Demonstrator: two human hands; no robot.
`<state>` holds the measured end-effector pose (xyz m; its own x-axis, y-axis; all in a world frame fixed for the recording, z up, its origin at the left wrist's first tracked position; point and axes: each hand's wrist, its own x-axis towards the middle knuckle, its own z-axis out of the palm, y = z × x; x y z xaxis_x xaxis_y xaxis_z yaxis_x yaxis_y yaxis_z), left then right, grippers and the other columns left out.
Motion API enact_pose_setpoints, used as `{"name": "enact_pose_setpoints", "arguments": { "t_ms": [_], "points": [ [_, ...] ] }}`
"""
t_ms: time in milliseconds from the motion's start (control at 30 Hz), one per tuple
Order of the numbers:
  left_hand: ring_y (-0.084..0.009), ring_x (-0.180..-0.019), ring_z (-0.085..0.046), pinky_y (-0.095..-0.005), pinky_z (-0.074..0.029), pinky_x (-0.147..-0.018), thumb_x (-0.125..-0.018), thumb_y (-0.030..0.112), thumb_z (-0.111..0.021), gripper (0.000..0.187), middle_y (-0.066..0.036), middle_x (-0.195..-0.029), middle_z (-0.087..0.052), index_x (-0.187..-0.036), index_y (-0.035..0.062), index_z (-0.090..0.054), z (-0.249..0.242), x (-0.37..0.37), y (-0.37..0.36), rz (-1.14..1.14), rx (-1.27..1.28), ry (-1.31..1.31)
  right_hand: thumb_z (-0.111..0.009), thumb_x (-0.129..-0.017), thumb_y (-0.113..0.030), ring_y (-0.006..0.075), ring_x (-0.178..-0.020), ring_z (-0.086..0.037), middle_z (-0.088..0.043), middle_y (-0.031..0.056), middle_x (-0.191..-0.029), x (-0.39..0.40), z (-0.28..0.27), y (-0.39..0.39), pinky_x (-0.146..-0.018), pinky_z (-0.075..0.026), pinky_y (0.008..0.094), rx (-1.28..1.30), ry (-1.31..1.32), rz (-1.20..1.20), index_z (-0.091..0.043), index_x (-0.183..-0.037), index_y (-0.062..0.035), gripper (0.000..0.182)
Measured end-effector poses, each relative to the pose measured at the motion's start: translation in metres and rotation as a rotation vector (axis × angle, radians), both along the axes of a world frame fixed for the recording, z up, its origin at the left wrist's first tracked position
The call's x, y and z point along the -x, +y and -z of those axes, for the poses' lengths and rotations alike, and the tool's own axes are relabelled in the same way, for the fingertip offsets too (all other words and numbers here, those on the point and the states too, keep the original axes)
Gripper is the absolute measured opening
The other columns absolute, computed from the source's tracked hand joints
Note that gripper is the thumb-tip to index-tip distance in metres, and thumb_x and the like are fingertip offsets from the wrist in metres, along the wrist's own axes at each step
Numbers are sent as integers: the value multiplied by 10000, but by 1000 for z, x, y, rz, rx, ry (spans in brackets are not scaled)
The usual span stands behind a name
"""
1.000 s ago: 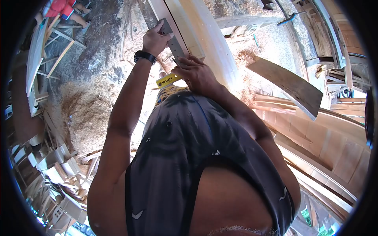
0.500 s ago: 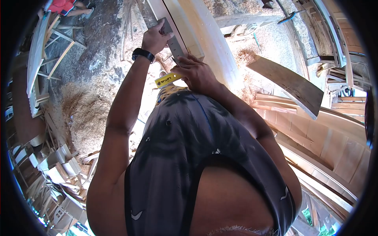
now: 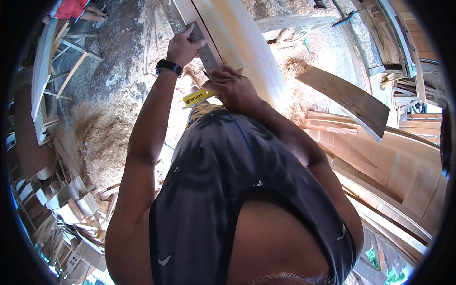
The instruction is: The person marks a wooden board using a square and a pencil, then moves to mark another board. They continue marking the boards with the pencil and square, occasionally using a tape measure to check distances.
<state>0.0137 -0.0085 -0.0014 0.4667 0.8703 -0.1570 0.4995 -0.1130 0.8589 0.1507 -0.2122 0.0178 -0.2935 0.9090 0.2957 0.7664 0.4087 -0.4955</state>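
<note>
My left hand (image 3: 182, 46), with a dark watch on its wrist, is closed on the upper part of a flat grey metal plate (image 3: 207, 58) with small dark marks. The plate lies along the left side of a long pale wooden beam (image 3: 221, 31). Lower down, my right hand (image 3: 233, 90) has its fingers bent at the plate's near end, against the beam. A yellow strip printed LOTUS (image 3: 195, 98) sticks out to the left from under that hand. Whether strip and plate are joined is hidden by the right hand.
A loose brown board (image 3: 349, 97) leans at the right. Curved wooden panels (image 3: 394, 166) lie below it. Wood shavings (image 3: 102, 147) cover the ground, and offcuts (image 3: 76, 209) pile up at the left. Another person (image 3: 71, 9) is at the far upper left.
The view has shifted a little, so most things sit slightly further left. Both hands stay at the plate and beam, with only slight movement.
</note>
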Motion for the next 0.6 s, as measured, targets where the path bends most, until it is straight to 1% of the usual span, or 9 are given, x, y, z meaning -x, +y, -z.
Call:
{"name": "enact_pose_setpoints", "arguments": {
  "t_ms": [167,267,467,533,600],
  "points": [
    [-147,-715,-701,-299,-649,-618,-888,184,-792,740,-62,-836,-651,-1529,56,-445,-4,3,-4,1,15,-9,-704,-864,-159,243,-1321,-588,-710,96,-1272,2,5,-1,-1197,-364,480,21,-35,15,-674,-1195,-168,333],
    [-140,-704,-697,-295,-646,-610,-888,185,-793,745,-62,-830,-649,-1531,55,-439,-4,3,-1,9,9,4,-701,-865,-156,231,-1326,-583,-709,78,-1280,3,-1,0,-1201,-357,479,23,-42,4,-678,-1196,-171,332],
    [-133,-690,-692,-292,-643,-605,-893,181,-789,747,-60,-820,-644,-1536,55,-430,-2,2,-1,7,16,-9,-699,-866,-158,221,-1330,-577,-701,63,-1296,2,-1,-1,-1204,-352,477,13,-46,14,-677,-1181,-165,315],
    [-136,-694,-693,-293,-644,-609,-896,175,-785,743,-59,-821,-643,-1537,56,-429,-4,1,-2,3,10,-7,-703,-862,-156,226,-1322,-584,-698,74,-1297,2,-1,-1,-1203,-355,478,5,-39,14,-677,-1171,-166,311],
    [-167,-754,-713,-294,-667,-653,-906,137,-779,738,-91,-947,-621,-1539,31,-415,-7,1,-3,6,55,-18,-706,-857,-154,231,-1315,-590,-694,85,-1299,2,2,1,-1202,-357,478,-3,-30,12,-676,-1162,-167,307]
  ]
}}
